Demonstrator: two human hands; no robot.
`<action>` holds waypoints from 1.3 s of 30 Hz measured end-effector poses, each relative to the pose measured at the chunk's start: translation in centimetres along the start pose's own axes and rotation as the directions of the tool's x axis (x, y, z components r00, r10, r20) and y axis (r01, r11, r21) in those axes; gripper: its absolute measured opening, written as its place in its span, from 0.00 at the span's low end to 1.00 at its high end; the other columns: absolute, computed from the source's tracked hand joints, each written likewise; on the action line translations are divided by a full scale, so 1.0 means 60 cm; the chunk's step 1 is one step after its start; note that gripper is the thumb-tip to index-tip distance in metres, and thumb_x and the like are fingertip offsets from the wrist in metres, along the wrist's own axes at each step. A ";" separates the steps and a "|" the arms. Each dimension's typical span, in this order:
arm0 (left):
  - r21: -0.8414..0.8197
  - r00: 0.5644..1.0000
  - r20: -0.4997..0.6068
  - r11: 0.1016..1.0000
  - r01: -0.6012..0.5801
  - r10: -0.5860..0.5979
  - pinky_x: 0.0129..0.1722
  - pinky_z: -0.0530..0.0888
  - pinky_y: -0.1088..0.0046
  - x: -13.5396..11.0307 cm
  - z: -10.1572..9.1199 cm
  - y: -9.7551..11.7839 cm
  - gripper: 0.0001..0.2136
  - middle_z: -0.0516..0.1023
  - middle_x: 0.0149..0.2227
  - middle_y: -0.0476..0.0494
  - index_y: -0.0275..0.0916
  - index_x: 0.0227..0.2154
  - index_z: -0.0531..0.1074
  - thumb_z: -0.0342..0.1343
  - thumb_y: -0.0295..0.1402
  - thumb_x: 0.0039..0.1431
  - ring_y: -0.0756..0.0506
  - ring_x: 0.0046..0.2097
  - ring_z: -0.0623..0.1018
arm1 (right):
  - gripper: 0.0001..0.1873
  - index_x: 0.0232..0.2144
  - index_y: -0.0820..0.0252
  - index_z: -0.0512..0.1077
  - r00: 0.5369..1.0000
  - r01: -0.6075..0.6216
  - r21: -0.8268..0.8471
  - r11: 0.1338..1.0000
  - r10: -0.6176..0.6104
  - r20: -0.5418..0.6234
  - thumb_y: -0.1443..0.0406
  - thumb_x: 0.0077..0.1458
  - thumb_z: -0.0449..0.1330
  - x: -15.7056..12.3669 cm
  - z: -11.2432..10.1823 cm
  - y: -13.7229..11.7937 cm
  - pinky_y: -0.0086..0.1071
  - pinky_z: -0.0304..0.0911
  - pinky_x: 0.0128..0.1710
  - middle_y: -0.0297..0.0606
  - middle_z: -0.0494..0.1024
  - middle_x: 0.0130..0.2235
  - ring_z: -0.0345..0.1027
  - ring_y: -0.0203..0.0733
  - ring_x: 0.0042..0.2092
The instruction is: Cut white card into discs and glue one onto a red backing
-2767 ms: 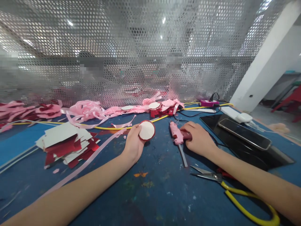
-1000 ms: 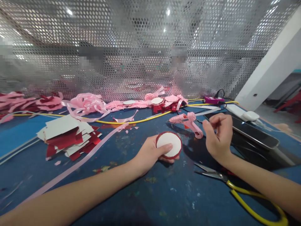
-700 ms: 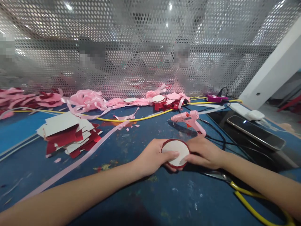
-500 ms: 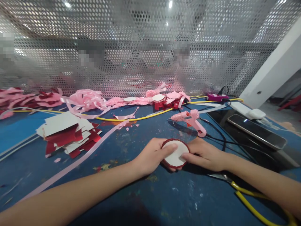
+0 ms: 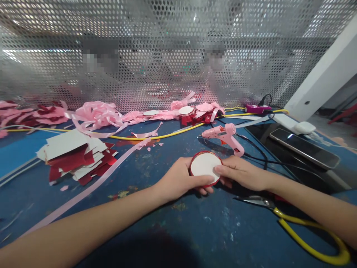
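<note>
Between both hands is a round white disc with a red rim (image 5: 205, 167), its white face turned up toward me. My left hand (image 5: 182, 176) grips it from the left, thumb along the lower face and fingers underneath. On the right edge, my right hand (image 5: 240, 172) pinches it with the thumb on the white face. Just beyond the hands rests a pink glue gun (image 5: 224, 137), nozzle pointing left. Scissors with yellow handles (image 5: 309, 227) lie below my right forearm, their blades toward the disc.
A stack of red and white card pieces (image 5: 79, 154) lies left, beside a long pink ribbon (image 5: 92, 190). Pink ribbon loops (image 5: 97, 115) and petal-like scraps line the back by a perforated metal screen (image 5: 156, 56). A yellow cable (image 5: 156, 137) crosses the table; a phone (image 5: 304, 148) lies right.
Both hands have moved the disc slightly up and tilted it; the left thumb has slid down to its lower edge. More of the white face and the scissors shows now.
</note>
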State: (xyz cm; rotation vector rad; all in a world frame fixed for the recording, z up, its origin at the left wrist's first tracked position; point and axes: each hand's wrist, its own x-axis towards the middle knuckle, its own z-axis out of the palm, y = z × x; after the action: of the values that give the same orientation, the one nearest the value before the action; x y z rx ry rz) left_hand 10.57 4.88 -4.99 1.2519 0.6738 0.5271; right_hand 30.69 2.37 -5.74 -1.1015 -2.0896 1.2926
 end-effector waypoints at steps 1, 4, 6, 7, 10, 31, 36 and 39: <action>0.019 1.000 -0.005 1.000 0.005 -0.005 0.22 0.75 0.77 0.001 0.000 0.000 0.11 0.79 0.24 0.40 0.32 0.34 0.75 0.64 0.31 0.46 0.46 0.24 0.79 | 0.26 0.20 0.62 0.64 1.000 -0.003 0.005 1.000 0.003 -0.009 0.50 0.61 0.44 0.000 0.000 0.000 0.26 0.54 0.24 0.31 0.66 0.20 0.59 0.31 0.23; 0.005 1.000 -0.004 1.000 0.027 -0.027 0.21 0.74 0.76 0.003 0.000 0.000 0.08 0.78 0.24 0.38 0.31 0.32 0.74 0.62 0.30 0.48 0.45 0.23 0.78 | 0.26 0.20 0.61 0.64 1.000 -0.015 0.023 1.000 0.015 -0.016 0.50 0.61 0.44 0.002 0.000 0.000 0.26 0.54 0.24 0.31 0.66 0.20 0.58 0.31 0.23; -0.045 1.000 0.005 0.999 0.029 -0.029 0.20 0.74 0.76 0.004 -0.002 0.000 0.10 0.78 0.25 0.37 0.31 0.33 0.74 0.60 0.34 0.51 0.44 0.23 0.79 | 0.26 0.21 0.61 0.64 0.999 -0.030 0.048 0.998 0.031 -0.021 0.49 0.60 0.44 0.003 -0.001 0.000 0.26 0.54 0.23 0.31 0.66 0.19 0.58 0.31 0.23; -0.072 1.000 0.009 0.997 0.027 -0.026 0.20 0.74 0.75 0.004 -0.002 -0.001 0.12 0.78 0.26 0.36 0.31 0.34 0.74 0.59 0.36 0.53 0.44 0.23 0.79 | 0.26 0.21 0.61 0.65 0.999 -0.037 0.061 0.997 0.038 -0.020 0.49 0.60 0.44 0.003 -0.001 0.000 0.26 0.53 0.23 0.31 0.66 0.19 0.58 0.31 0.22; -0.122 1.000 0.005 0.992 0.023 -0.023 0.21 0.74 0.75 0.005 -0.005 -0.004 0.16 0.79 0.26 0.35 0.31 0.36 0.74 0.55 0.41 0.55 0.44 0.23 0.79 | 0.27 0.21 0.61 0.65 0.999 -0.040 0.100 0.994 0.042 -0.018 0.49 0.60 0.45 0.005 -0.003 0.000 0.26 0.53 0.22 0.31 0.66 0.19 0.58 0.31 0.22; 0.005 1.000 0.005 1.000 -0.018 0.018 0.23 0.73 0.75 0.008 -0.003 0.001 0.04 0.78 0.25 0.38 0.31 0.28 0.73 0.56 0.22 0.48 0.47 0.23 0.77 | 0.23 0.25 0.63 0.68 0.998 -0.040 0.234 0.971 0.048 -0.031 0.52 0.60 0.48 0.007 -0.010 0.001 0.25 0.54 0.22 0.30 0.67 0.19 0.60 0.29 0.22; -0.034 0.997 0.069 0.999 -0.013 0.015 0.24 0.73 0.77 0.009 -0.006 -0.001 0.06 0.78 0.26 0.42 0.31 0.31 0.71 0.55 0.21 0.47 0.49 0.24 0.77 | 0.24 0.22 0.64 0.67 1.000 -0.012 0.195 0.981 0.015 -0.011 0.53 0.61 0.47 0.006 -0.009 0.002 0.24 0.53 0.22 0.32 0.68 0.19 0.60 0.29 0.22; -0.029 0.995 0.095 0.999 -0.022 0.025 0.24 0.73 0.78 0.009 -0.007 -0.001 0.06 0.78 0.25 0.44 0.30 0.31 0.71 0.54 0.21 0.47 0.51 0.24 0.77 | 0.24 0.23 0.64 0.67 1.000 -0.005 0.189 0.982 0.006 -0.008 0.53 0.61 0.47 0.007 -0.009 0.002 0.24 0.53 0.22 0.32 0.68 0.19 0.60 0.29 0.22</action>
State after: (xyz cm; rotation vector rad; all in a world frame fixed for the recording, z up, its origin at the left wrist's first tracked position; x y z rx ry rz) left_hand 10.64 5.53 -5.22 1.2523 0.5702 0.4910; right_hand 30.89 3.02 -5.61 -1.0287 -1.9133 1.4525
